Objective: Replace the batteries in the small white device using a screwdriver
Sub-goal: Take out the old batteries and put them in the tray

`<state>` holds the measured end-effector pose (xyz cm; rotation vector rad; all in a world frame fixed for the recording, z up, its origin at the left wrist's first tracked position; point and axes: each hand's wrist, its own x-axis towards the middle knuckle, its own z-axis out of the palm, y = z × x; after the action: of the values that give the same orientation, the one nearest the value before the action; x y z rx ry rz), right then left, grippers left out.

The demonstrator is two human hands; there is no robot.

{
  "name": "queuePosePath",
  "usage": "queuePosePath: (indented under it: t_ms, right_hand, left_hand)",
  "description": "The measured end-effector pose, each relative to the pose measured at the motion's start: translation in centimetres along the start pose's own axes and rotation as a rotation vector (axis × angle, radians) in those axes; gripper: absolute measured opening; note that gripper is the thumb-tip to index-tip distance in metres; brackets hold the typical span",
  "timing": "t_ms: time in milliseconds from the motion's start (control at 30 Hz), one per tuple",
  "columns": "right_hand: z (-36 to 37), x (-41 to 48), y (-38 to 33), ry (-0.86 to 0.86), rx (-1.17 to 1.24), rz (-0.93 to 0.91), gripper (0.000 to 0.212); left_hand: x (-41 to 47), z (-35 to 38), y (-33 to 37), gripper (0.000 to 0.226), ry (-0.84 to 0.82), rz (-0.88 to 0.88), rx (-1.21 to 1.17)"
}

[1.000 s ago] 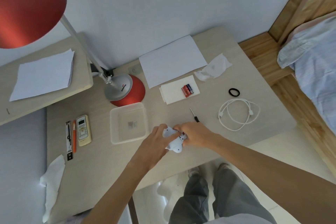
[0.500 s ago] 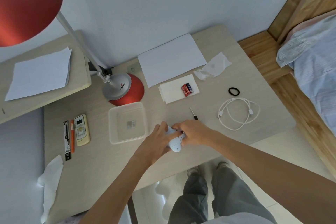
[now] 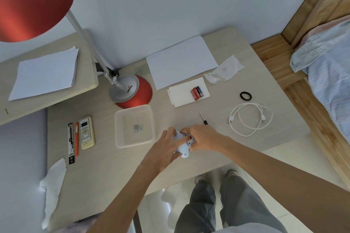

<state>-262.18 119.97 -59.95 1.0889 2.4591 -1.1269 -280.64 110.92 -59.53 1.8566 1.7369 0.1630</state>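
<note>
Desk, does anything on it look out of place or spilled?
Nothing spilled or broken. One tissue droops over the desk's left edge, and a second tissue lies crumpled beside the paper.

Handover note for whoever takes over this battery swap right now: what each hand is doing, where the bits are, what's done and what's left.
Left hand grips the white device; right hand curls its fingers on the device's far end.
Screwdriver lies unheld just beyond the hands. Three batteries lie on the folded tissue farther back.
Done: hard to tell. A red speck at the device may be a battery in an open bay.
Left: finish the swap, then close and screw the cover.
</note>
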Motion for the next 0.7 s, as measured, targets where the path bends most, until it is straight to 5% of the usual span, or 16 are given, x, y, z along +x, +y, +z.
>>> queuePosePath:
  t_ms: [233, 300, 400, 533, 633, 700]
  right_hand:
    - [-0.2, -0.3, 0.1, 0.015, 0.001, 0.023, 0.05]
    - [-0.1, -0.4, 0.1, 0.021, 0.007, 0.025, 0.05]
    - [0.0, -0.4, 0.1, 0.024, 0.023, 0.026, 0.047]
    - [0.0, -0.6, 0.1, 0.033, 0.023, 0.02, 0.054]
    - [0.0, -0.6, 0.1, 0.03, 0.024, 0.029, 0.052]
    - [0.0, -0.6, 0.1, 0.028, 0.026, 0.03, 0.051]
  left_hand:
    - [-3.1, 0.2, -0.4, 0.069, 0.013, 0.106, 0.12]
    - [-4.2, -0.3, 0.5, 0.046, 0.034, 0.024, -0.003]
    - [-6.9, -1.1, 1.2, 0.042, 0.12, -0.008, -0.139]
    - [-10.3, 0.4, -1.8, 0.081, 0.061, -0.052, 0.032]
    - [-12.7, 1.2, -4.7, 0.065, 0.042, -0.067, 0.173]
    - [-13.7, 1.8, -6.5, 0.077, 0.029, -0.086, 0.202]
